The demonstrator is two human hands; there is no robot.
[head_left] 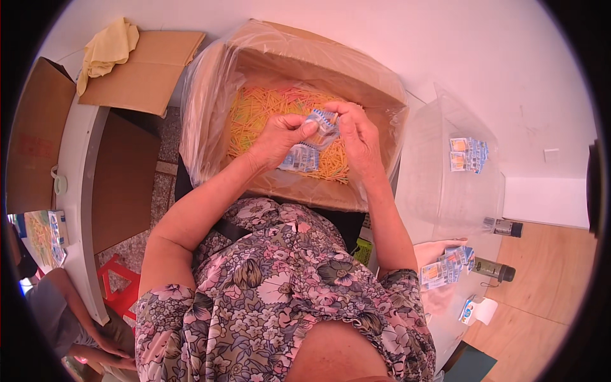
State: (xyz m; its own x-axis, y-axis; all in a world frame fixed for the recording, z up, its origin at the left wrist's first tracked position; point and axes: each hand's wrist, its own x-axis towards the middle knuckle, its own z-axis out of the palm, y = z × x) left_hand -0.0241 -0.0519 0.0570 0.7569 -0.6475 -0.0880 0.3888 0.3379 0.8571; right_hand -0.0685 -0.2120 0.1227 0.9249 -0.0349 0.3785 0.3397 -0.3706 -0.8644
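Over a big cardboard box (305,44) lined with clear plastic, both of my hands are on a small clear plastic bag (324,126) with blue and white print. My left hand (283,137) grips its left side between thumb and fingers. My right hand (358,135) pinches it near the upper right corner. What is inside the bag is too small to make out. Below them, many thin yellow, orange, pink and green sticks (264,105) cover the bottom of the box. Several flat printed bags (300,158) lie on the sticks, close under my left hand.
At the right stand a clear plastic bin (439,165) with printed bags (469,155), more bags (442,270) on a pink cloth, and a dark bottle (493,270). At the left are a cardboard flap (143,67), a yellow cloth (109,48), a red stool (119,280) and another person's arm (83,315).
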